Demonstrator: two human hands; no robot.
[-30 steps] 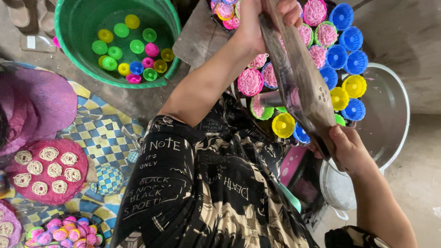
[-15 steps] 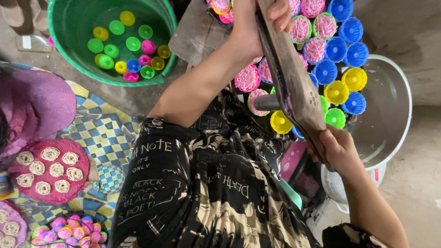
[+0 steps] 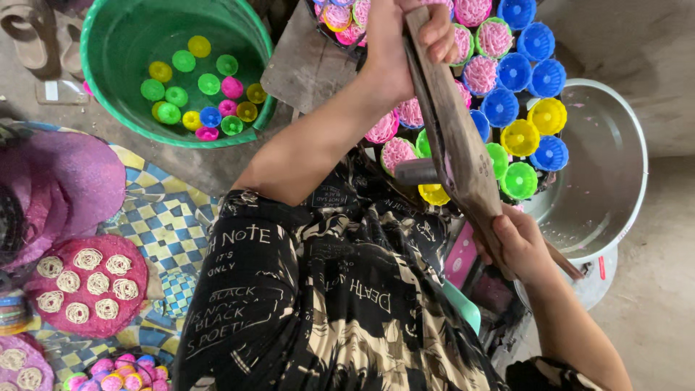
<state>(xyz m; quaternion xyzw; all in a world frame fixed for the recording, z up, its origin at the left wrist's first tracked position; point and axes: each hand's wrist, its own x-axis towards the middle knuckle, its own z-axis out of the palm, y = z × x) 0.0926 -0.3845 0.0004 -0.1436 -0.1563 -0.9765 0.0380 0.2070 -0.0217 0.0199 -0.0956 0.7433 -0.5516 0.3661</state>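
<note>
Both hands closed on wooden press (image 3: 456, 137) (left (image 3: 405, 43), right (image 3: 517, 242)), above moulds (image 3: 521, 137)

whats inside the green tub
The green tub holds a loose cluster of small round cups in green, yellow, pink and blue, lying on its bottom. All are empty. Its right rim is partly covered by a grey board.

the concrete floor (image 3: 651, 289) carries a green tub (image 3: 116, 116) at far left, holding small coloured cups (image 3: 199, 94) in water. near left lies a checkered mat (image 3: 170, 224) with a pink round tray (image 3: 87, 286) of noodle nests on it. at right stands a metal basin (image 3: 608, 166), with sandals (image 3: 36, 36) far left.
</note>
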